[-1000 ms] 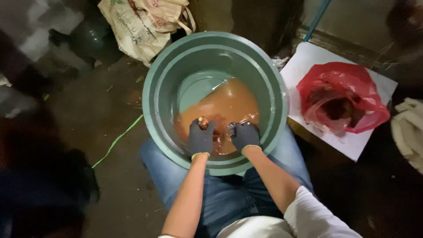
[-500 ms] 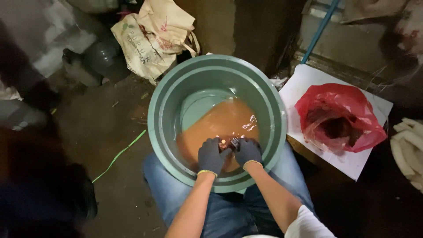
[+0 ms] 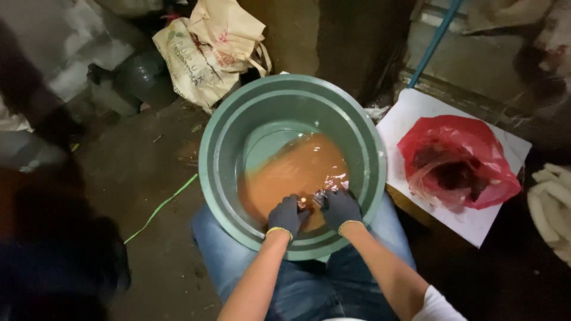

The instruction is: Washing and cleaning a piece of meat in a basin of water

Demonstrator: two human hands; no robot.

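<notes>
**Gloved hands work in a basin of muddy water**

Around us lies a dark, dirty concrete floor (image 3: 148,172), with a thin green cord (image 3: 160,208) trailing across it. On our lap, resting against our blue jeans (image 3: 238,261), sits a large round green basin (image 3: 220,125), tilted toward us so that the orange-brown water (image 3: 291,172) pools in its near half while the far part of the bottom lies bare.

Our left hand (image 3: 286,215) and right hand (image 3: 340,208), both in dark gloves with yellow cuffs, dip into the water at the basin's near wall. They sit just beside each other, fingers curled inward around something small and shiny (image 3: 318,195) that shows between them at the water's surface; what it is we cannot tell, since it is small and partly under the murky water. Both hands appear clenched on it, though the exact grip is hidden.

To our right, a white board (image 3: 416,113) serves as a surface, and on it lies an open red plastic bag (image 3: 455,160) with something dark inside, too dim to make out. Farther right, pale bundled cloth (image 3: 553,202) shows at the frame's edge. Beyond the basin, cream-coloured printed sacks (image 3: 208,53) slump on the floor, with a dark round pot (image 3: 140,74) beside them. A blue pole (image 3: 437,38) leans at the back, above the board.
</notes>
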